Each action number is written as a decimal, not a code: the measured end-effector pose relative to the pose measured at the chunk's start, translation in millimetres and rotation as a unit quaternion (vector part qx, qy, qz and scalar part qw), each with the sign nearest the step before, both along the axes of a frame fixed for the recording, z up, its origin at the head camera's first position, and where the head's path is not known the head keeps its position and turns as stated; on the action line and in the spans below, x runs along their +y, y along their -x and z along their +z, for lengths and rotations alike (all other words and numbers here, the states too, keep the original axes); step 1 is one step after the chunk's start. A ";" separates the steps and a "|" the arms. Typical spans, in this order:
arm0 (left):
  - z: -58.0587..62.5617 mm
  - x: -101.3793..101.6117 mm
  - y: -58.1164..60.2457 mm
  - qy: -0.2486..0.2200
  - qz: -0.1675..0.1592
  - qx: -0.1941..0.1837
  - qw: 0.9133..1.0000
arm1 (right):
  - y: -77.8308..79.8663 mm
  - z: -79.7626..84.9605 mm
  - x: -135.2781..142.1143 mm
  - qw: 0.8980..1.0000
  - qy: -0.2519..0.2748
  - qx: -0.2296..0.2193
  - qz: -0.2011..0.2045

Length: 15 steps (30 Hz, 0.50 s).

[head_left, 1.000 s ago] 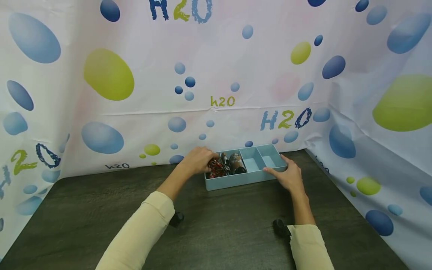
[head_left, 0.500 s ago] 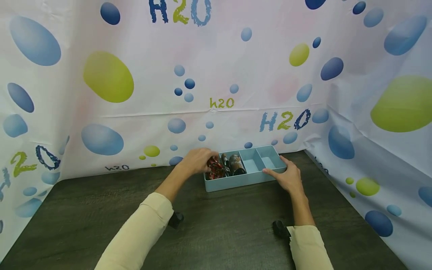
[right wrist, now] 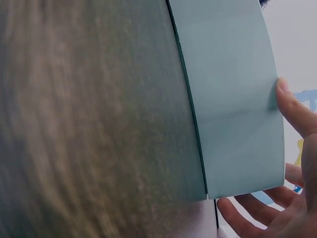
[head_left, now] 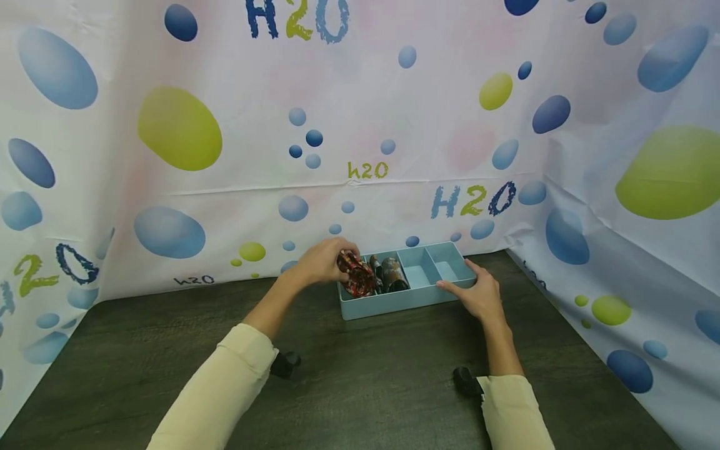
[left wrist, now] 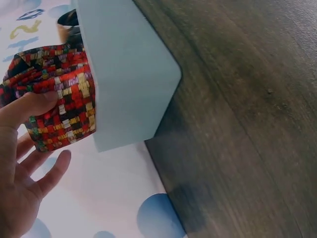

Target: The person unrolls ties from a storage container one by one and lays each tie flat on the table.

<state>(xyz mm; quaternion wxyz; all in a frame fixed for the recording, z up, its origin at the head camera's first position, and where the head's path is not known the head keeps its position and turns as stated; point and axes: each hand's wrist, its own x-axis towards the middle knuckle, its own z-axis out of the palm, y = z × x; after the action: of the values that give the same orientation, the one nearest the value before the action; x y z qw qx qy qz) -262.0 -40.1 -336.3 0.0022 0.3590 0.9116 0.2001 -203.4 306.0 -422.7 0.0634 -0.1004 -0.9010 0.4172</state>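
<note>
Left hand (head_left: 325,262) at the left end of a pale blue divided box (head_left: 394,306). Its thumb and fingers pinch a patterned cloth (left wrist: 64,99), woven-looking checks of red, black and yellow. Cloth sits at the leftmost compartment, upper part raised above the rim; cannot tell whether the lower part touches the compartment floor.

Right hand (head_left: 482,290) at the opposite end of the box, fingers spread fairly wide and holding it: thumb against the front wall at the rim, other fingers round the end.

Just right of the cloth, inside the box: a brown-and-dark rolled item (head_left: 395,274) with a slimmer dark item (head_left: 377,272) beside it. Box rests on a dark wood-grain surface (head_left: 365,375), near a white backdrop (head_left: 247,187) printed with blue and green ovals.
</note>
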 end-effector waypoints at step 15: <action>30.8 -21.8 -13.2 -0.092 -0.040 0.010 0.995 | 0.4 0.9 -3.0 1.000 0.005 -0.005 -0.007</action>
<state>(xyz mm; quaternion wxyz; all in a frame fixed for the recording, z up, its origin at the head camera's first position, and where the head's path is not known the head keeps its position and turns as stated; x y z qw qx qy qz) -248.8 -61.9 -305.4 -0.0319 0.3958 0.8741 0.2796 -203.8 303.0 -421.8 0.0615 -0.1094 -0.8985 0.4206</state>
